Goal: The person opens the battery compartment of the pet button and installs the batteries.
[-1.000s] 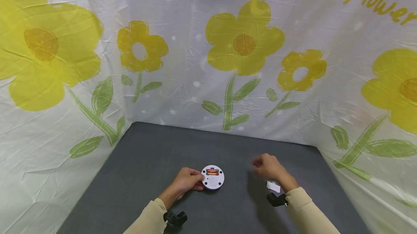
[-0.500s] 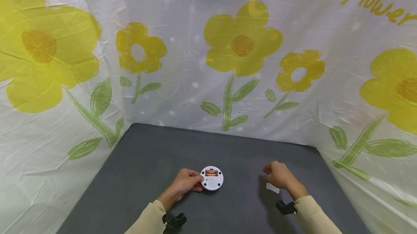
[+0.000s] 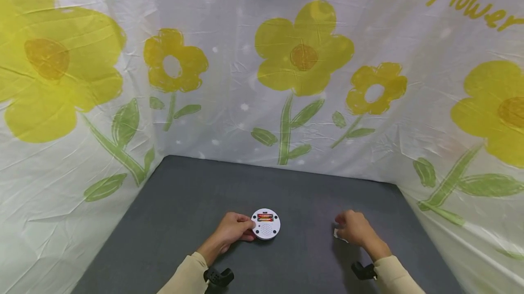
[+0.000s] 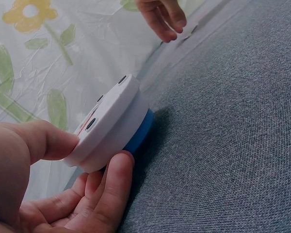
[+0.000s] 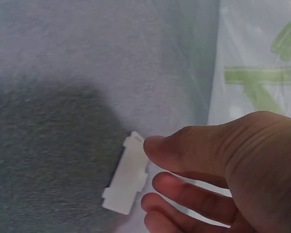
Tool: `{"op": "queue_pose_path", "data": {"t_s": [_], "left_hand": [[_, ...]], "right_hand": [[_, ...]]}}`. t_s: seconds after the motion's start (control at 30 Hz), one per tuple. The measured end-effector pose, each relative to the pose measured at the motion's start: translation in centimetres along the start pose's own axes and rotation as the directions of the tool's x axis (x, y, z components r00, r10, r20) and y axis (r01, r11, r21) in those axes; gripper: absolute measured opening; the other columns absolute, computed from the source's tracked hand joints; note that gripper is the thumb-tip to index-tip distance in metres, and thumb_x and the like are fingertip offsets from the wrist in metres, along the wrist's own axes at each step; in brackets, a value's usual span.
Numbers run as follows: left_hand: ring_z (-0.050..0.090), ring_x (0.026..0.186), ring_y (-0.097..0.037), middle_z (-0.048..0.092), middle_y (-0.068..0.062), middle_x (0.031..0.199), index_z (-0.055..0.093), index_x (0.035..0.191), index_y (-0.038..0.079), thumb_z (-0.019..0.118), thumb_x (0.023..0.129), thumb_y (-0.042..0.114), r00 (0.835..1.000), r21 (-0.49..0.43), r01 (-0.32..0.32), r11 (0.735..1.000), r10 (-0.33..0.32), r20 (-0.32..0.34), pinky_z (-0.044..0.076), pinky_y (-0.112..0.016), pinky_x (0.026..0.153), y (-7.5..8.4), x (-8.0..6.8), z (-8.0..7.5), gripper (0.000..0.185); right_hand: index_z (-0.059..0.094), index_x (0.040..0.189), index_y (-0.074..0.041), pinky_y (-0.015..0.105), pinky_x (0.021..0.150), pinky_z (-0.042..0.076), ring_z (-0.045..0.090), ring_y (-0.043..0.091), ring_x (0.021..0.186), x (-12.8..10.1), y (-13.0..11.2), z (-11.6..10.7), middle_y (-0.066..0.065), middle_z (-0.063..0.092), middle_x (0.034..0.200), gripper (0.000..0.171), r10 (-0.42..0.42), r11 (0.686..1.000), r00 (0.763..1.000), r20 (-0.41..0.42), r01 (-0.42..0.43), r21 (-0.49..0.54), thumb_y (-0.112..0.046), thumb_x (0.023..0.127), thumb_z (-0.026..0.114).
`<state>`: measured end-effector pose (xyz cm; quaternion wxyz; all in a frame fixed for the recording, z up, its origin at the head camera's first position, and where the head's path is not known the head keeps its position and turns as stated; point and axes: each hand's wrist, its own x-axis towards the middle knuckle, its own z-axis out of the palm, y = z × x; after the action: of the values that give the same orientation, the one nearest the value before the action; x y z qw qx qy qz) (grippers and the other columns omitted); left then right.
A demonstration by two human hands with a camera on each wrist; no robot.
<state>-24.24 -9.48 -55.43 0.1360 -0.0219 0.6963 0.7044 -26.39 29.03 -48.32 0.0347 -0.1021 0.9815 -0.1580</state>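
Left hand: the left hand (image 3: 234,229) is laid on the grey mat (image 3: 196,203) at the left edge of a round white device (image 3: 266,224). In the left wrist view the rim of the device (image 4: 109,127) is pinched between the thumb above and curled fingers (image 4: 111,187) below.

Round device: it is placed near the middle of the mat's near part, back side up. A blue underside is seen in the left wrist view, where the left edge is tilted slightly up in the hand. An open battery compartment (image 3: 266,216) with red and yellow cells is shown, with a speaker grille below it and small dark feet around the edge.

Right hand: the right hand (image 3: 355,229) is lowered to the mat well to the right of the device. In the right wrist view the fingers (image 5: 184,194) are loosely bent and the thumb tip is set at the top corner of a small white battery cover (image 5: 127,179). Whether the cover is actually touched cannot be told; it is not gripped.

Battery cover: it is laid flat on the mat, just under the fingertips; in the head view only its white edge (image 3: 338,235) is seen.

Surroundings: the mat is enclosed by a white cloth backdrop (image 3: 245,80) printed with yellow flowers. Beige sleeves (image 3: 184,278) are worn on both arms.
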Motion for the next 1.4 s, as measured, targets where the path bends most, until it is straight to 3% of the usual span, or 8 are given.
{"op": "queue_pose_path", "data": {"t_s": [0.17, 0.3, 0.4, 0.5, 0.67, 0.83, 1.4], "left_hand": [[0.077, 0.077, -0.016, 0.079, -0.014, 0.095, 0.069, 0.119, -0.018, 0.072, 0.096, 0.002, 1.0, -0.009, -0.007, 1.0, 0.007, 0.002, 0.069, -0.03, 0.071, 0.2, 0.0, -0.1, 0.031], [0.077, 0.077, -0.016, 0.079, -0.014, 0.095, 0.069, 0.119, -0.018, 0.072, 0.096, 0.002, 1.0, -0.003, -0.004, 1.0, 0.004, 0.002, 0.069, -0.03, 0.071, 0.1, 0.0, -0.1, 0.031], [0.077, 0.077, -0.016, 0.079, -0.014, 0.096, 0.069, 0.119, -0.018, 0.073, 0.096, 0.002, 1.0, 0.001, 0.004, 1.0, -0.004, -0.001, 0.069, -0.03, 0.071, 0.1, -0.1, -0.1, 0.031], [0.077, 0.077, -0.016, 0.079, -0.014, 0.096, 0.069, 0.12, -0.017, 0.073, 0.096, 0.003, 1.0, 0.008, 0.008, 1.0, -0.008, -0.003, 0.069, -0.03, 0.07, 0.0, -0.1, 0.0, 0.031], [0.076, 0.077, -0.015, 0.079, -0.014, 0.096, 0.07, 0.118, -0.016, 0.073, 0.096, 0.003, 1.0, 0.012, 0.012, 1.0, -0.012, -0.007, 0.069, -0.029, 0.07, -0.1, -0.1, 0.0, 0.03], [0.076, 0.076, -0.015, 0.079, -0.014, 0.095, 0.07, 0.118, -0.016, 0.073, 0.095, 0.003, 1.0, 0.007, 0.012, 1.0, -0.012, -0.011, 0.069, -0.029, 0.07, -0.1, -0.1, 0.1, 0.03], [0.077, 0.077, -0.016, 0.079, -0.013, 0.095, 0.071, 0.118, -0.015, 0.074, 0.095, 0.004, 1.0, 0.015, 0.014, 1.0, -0.013, -0.014, 0.069, -0.03, 0.07, 0.0, -0.1, 0.1, 0.03]], "right_hand": [[0.08, 0.107, 0.002, 0.056, 0.082, 0.064, 0.076, 0.033, 0.092, 0.2, 1.4, 1.0, 0.012, 0.08, 0.099, 0.032, -0.016, 1.0, 1.0, -0.018, 0.016, -0.003, -0.005, 0.077, 0.087], [0.082, 0.099, -0.007, 0.046, 0.063, 0.057, 0.067, 0.018, 0.076, 2.0, 6.4, 4.5, 0.0, 0.075, 0.085, 0.027, -0.119, 0.993, 0.988, -0.094, 0.117, -0.032, -0.01, 0.072, 0.086], [0.082, 0.095, -0.015, 0.039, 0.056, 0.049, 0.06, 0.012, 0.07, 3.4, 10.1, 7.3, -0.007, 0.07, 0.079, 0.025, -0.166, 0.985, 0.977, -0.133, 0.159, -0.062, -0.014, 0.069, 0.086], [0.082, 0.092, -0.018, 0.037, 0.055, 0.047, 0.06, 0.013, 0.069, 3.8, 11.3, 8.4, -0.007, 0.07, 0.078, 0.024, -0.166, 0.985, 0.976, -0.142, 0.159, -0.06, -0.015, 0.069, 0.086], [0.081, 0.091, -0.011, 0.045, 0.056, 0.051, 0.062, 0.019, 0.069, 1.5, 7.4, 5.9, 0.003, 0.073, 0.078, 0.018, -0.158, 0.987, 0.976, -0.148, 0.153, -0.045, -0.008, 0.073, 0.083], [0.08, 0.09, -0.01, 0.046, 0.065, 0.058, 0.067, 0.02, 0.074, -0.9, 1.7, 2.2, 0.003, 0.076, 0.082, 0.016, -0.058, 0.998, 0.992, -0.111, 0.055, -0.031, -0.001, 0.077, 0.083], [0.083, 0.094, -0.008, 0.05, 0.073, 0.063, 0.072, 0.024, 0.082, 0.2, -0.5, 0.9, 0.006, 0.08, 0.091, 0.013, -0.096, 0.995, 0.992, -0.077, 0.093, -0.047, 0.001, 0.083, 0.083]]}}
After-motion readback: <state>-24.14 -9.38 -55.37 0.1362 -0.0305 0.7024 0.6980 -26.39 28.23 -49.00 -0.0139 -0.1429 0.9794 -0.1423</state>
